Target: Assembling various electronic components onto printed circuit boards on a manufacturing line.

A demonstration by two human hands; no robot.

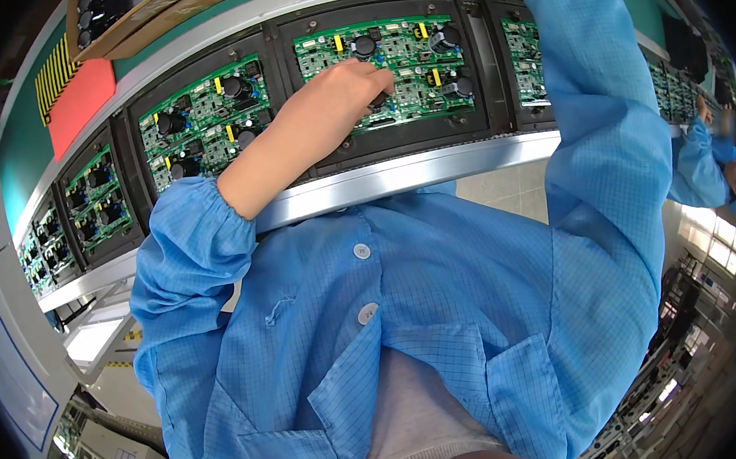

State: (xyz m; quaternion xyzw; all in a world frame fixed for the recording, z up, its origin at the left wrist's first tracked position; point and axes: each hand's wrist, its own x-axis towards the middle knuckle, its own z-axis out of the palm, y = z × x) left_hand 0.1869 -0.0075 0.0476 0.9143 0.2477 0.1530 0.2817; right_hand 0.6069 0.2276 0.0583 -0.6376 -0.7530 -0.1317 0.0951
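My left hand (356,87) reaches over a green circuit board panel (408,65) set in a black carrier frame (475,107). Its fingers are bent down and closed at a dark round component, which the hand partly covers, so what lies between the fingertips is hidden. Other black round components (364,45) and small yellow parts (434,77) stand upright on the same panel. Raised at the right, my right arm (593,86) in its blue sleeve runs out past the top edge, and its hand is outside the picture.
More circuit boards in carriers (206,113) line the conveyor on both sides, behind a metal rail (415,168). A red sheet (82,104) and a cardboard box (136,28) lie beyond at the left. Another person's blue sleeve (698,168) shows at the far right.
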